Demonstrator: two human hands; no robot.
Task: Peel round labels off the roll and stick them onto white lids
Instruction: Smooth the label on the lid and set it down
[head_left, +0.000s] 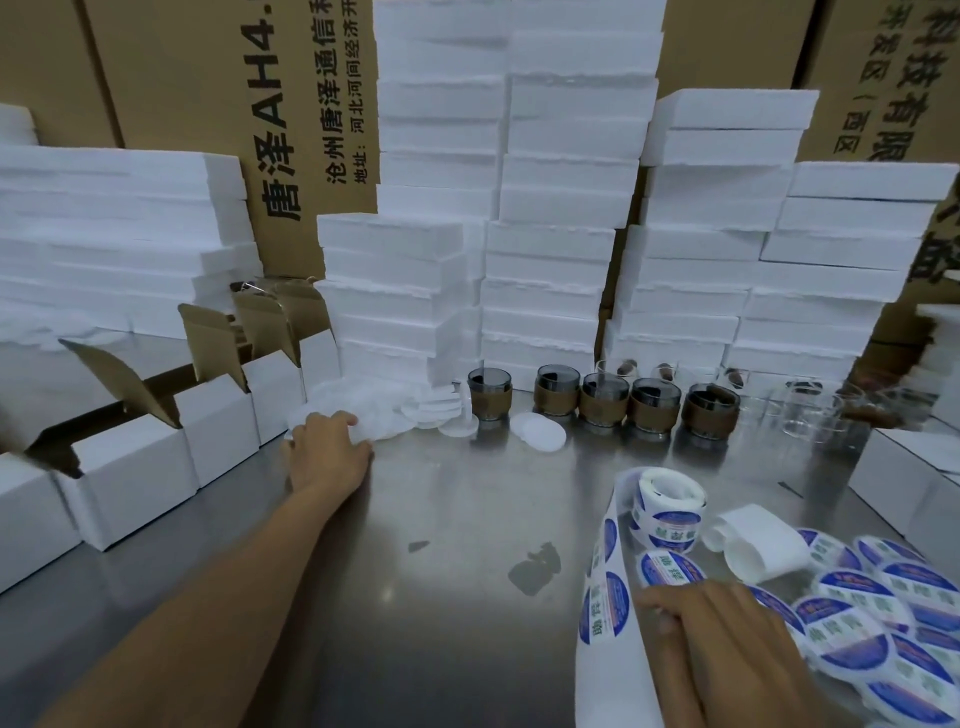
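A roll of round blue-and-white labels (667, 506) stands on the steel table (441, 545) at the right, its backing strip (605, 597) trailing toward me. My right hand (727, 649) pinches that strip near a label (670, 569). A loose pile of plain white lids (384, 415) lies at the far left-centre, and my left hand (327, 452) rests palm down on its near edge, fingers on a lid. More bare lids (537, 431) lie by the cups. Several labelled lids (883, 613) are heaped at the lower right.
A row of brown-sleeved glass cups (605, 400) and clear glasses (810, 410) stands at the back. Open white cartons (218, 431) line the left side, and more (909, 478) sit at the right. Stacked white foam blocks (545, 234) and brown boxes (208, 104) wall the rear.
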